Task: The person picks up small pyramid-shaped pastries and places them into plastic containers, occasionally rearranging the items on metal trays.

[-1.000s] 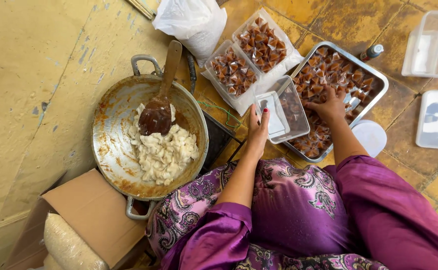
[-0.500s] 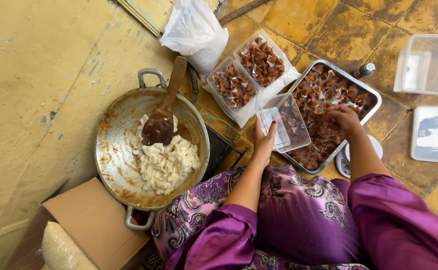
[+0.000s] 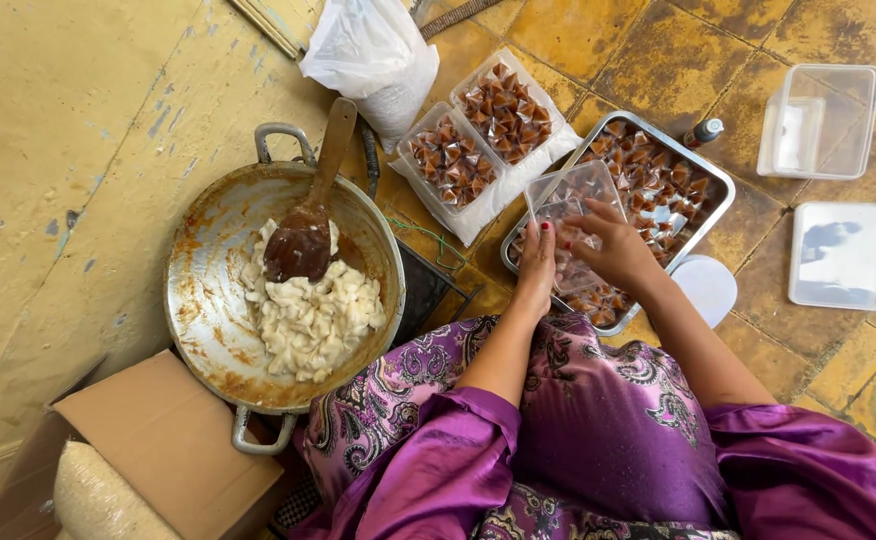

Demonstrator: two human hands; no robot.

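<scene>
Both hands meet over the near end of a metal tray; the left hand (image 3: 536,268) lies with fingers straight and close together, pressed against the near edge of a small clear plastic box (image 3: 570,215), steadying it rather than clasping it; the right hand (image 3: 613,248) reaches in from the other side with fingers curled loosely over the box's open mouth, fingertips dipping inside; whether they pinch a sweet cannot be told. That clear box sits tilted on the steel tray (image 3: 720,185), which lies on the tiled floor and holds many small brown wrapped sweets (image 3: 658,180) in a loose layer; the box itself looks nearly empty.

Just beyond the tray, two filled plastic boxes (image 3: 478,140) rest side by side on a white sheet, each packed with the same brown sweets. A white plastic bag (image 3: 373,60) lies behind them. To the left a wide metal pan (image 3: 198,250) with two handles holds a heap of pale dough lumps (image 3: 310,315); a wooden spatula (image 3: 313,215) rests in it, its blade coated brown. Well apart to the right stand an empty clear container (image 3: 820,120) and a separate lid (image 3: 838,255); a cardboard box (image 3: 158,440) sits near the pan.
</scene>
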